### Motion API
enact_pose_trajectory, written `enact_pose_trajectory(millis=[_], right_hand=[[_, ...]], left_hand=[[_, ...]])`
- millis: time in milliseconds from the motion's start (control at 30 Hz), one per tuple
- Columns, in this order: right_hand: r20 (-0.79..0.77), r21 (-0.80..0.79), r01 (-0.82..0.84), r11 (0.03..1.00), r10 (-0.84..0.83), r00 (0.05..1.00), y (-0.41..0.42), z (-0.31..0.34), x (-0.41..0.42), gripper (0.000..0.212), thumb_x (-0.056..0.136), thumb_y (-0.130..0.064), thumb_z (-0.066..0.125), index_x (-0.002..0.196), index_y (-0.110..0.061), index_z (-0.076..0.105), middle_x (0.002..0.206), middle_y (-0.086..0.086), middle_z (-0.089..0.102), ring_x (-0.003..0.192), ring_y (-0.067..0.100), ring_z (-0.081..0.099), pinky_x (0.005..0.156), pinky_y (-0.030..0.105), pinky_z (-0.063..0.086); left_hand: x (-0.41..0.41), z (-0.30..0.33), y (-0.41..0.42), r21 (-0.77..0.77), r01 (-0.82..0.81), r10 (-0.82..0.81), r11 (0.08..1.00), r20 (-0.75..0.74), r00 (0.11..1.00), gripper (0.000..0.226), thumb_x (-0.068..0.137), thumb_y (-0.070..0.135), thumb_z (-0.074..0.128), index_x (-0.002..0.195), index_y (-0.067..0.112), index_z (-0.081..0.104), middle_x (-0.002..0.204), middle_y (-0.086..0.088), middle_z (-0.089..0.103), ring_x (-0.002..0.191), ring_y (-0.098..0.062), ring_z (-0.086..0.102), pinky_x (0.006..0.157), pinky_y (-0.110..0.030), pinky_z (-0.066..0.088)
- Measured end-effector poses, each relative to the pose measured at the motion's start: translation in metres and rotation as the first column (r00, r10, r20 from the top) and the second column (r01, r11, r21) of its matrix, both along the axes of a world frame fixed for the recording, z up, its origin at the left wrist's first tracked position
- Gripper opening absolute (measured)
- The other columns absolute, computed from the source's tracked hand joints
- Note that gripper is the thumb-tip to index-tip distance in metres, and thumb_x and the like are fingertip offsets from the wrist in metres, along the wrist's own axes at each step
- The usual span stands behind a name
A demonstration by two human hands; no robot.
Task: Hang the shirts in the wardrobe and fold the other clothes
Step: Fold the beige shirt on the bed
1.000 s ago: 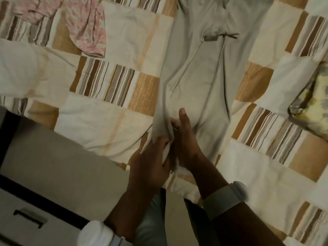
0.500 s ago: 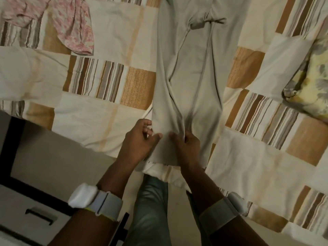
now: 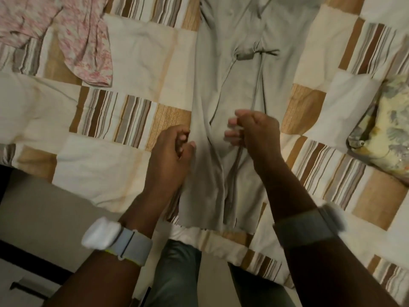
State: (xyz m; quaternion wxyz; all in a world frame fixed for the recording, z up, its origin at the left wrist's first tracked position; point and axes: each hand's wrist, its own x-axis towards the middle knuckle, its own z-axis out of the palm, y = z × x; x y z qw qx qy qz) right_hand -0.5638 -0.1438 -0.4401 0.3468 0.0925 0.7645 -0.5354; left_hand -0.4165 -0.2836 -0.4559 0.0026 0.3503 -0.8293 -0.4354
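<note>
In the head view, a pair of grey-beige trousers point(image 3: 230, 89) lies stretched along the bed, on a patchwork bedspread point(image 3: 137, 41) of cream, tan and striped squares. The leg ends reach the near edge of the bed, just in front of the person.

Half a second ago both hands were close together and pinched the cloth near the leg ends. Now they have moved apart and further up the legs. The left hand point(image 3: 170, 149) is at the left edge of the trousers, its fingers curled and touching the cloth there; whether it really pinches the edge I cannot tell. The right hand point(image 3: 254, 129) is raised a little over the right leg with fingers loosely curled, and it seems to hold nothing.

I judge that the legs are now laid one beside the other and smoothed, so the next step is probably to fold the trousers across their length.

A pink patterned garment point(image 3: 73, 34) waits at the upper left, and a yellow flowered cloth point(image 3: 382, 129) lies at the right edge.
</note>
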Motion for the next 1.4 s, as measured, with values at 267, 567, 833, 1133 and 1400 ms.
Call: enact_pose_trajectory(millis=[267, 567, 833, 1133, 1400], right_hand=[[0.026, 0.077, 0.069, 0.995, -0.071, 0.997, -0.08, -0.042, -0.097, 0.035, 0.084, -0.022, 0.076, 0.054, -0.012, 0.061, 0.053, 0.006, 0.059, 0.04, 0.019, 0.05, 0.051, 0.032, 0.047], [-0.315, 0.141, 0.163, 0.977, -0.112, 0.942, -0.07, -0.035, -0.129, 0.026, 0.078, -0.027, 0.068, 0.053, -0.017, 0.066, 0.048, -0.004, 0.062, 0.048, 0.015, 0.064, 0.065, 0.042, 0.063], [-0.477, 0.158, 0.352, 0.923, -0.24, 0.845, -0.062, -0.03, -0.138, 0.017, 0.082, -0.036, 0.065, 0.072, -0.022, 0.063, 0.064, -0.01, 0.067, 0.063, 0.0, 0.063, 0.074, 0.025, 0.057], [-0.436, 0.276, 0.08, 0.958, 0.05, 0.899, -0.11, -0.03, -0.232, 0.048, 0.074, -0.066, 0.077, 0.083, -0.02, 0.068, 0.081, -0.004, 0.067, 0.077, 0.014, 0.064, 0.077, 0.031, 0.056], [-0.508, 0.113, 0.067, 0.991, 0.0, 0.861, -0.119, -0.021, -0.266, 0.006, 0.098, -0.026, 0.06, 0.098, -0.02, 0.059, 0.091, -0.009, 0.057, 0.085, 0.005, 0.055, 0.075, 0.021, 0.047]], left_hand=[[-0.038, -0.044, -0.013, -0.015, 0.09, -0.091, 0.996, -0.041, 0.995, 0.039, 0.102, 0.04, 0.061, 0.138, 0.027, 0.052, 0.117, 0.01, 0.058, 0.093, 0.0, 0.056, 0.076, -0.022, 0.051], [-0.038, -0.045, -0.007, -0.022, 0.058, -0.058, 0.998, -0.035, 0.998, 0.049, 0.093, 0.031, 0.075, 0.136, 0.024, 0.052, 0.116, 0.008, 0.058, 0.097, -0.007, 0.06, 0.077, -0.024, 0.055], [-0.09, -0.032, -0.025, -0.297, 0.152, -0.217, 0.943, -0.198, 0.956, 0.045, 0.094, 0.033, 0.071, 0.134, 0.018, 0.056, 0.139, -0.007, 0.051, 0.123, -0.017, 0.05, 0.097, -0.038, 0.051], [-0.225, -0.068, -0.101, -0.28, 0.398, -0.444, 0.874, -0.125, 0.887, 0.096, 0.099, 0.063, 0.051, 0.165, 0.011, 0.004, 0.174, -0.012, 0.0, 0.16, -0.029, 0.0, 0.129, -0.049, 0.006], [-0.226, -0.081, -0.092, -0.429, 0.393, -0.433, 0.814, 0.003, 0.901, 0.118, 0.087, 0.085, 0.046, 0.164, 0.017, -0.013, 0.173, -0.007, -0.017, 0.16, -0.019, -0.013, 0.129, -0.046, -0.003]])
